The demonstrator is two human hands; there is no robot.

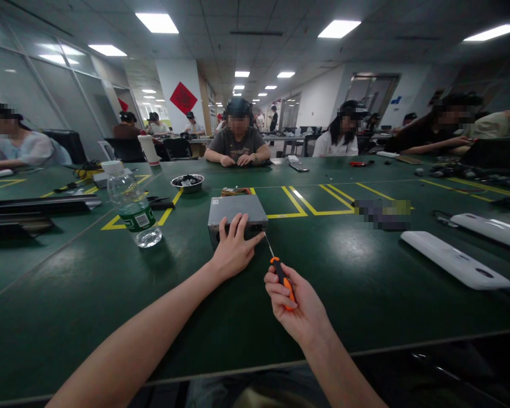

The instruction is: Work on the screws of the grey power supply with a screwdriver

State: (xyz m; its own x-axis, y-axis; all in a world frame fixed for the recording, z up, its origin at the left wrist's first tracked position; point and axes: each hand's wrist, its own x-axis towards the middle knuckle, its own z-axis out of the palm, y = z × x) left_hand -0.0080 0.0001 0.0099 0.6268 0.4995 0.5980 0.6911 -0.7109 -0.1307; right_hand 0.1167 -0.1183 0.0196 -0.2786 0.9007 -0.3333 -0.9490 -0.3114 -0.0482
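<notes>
A grey metal computer power supply [238, 208] stands on the green table, colourful cables [237, 191] behind it. My left hand [237, 249] grips its near side, fingers bent over the top edge and thumb stretched to the near right corner. In my right hand [295, 300] is a screwdriver [277, 267] with an orange and black handle, fingers wrapped round it. Its thin shaft slants up to the power supply's near right corner, close to my left thumb. Whether the tip sits in a screw is too small to tell.
A clear water bottle [136, 207] stands to the left, with a metal bowl of small parts [187, 182] beyond it. Dark metal panels [38, 207] lie far left. White elongated devices [454, 259] lie right. A person [238, 139] sits opposite; other people work around.
</notes>
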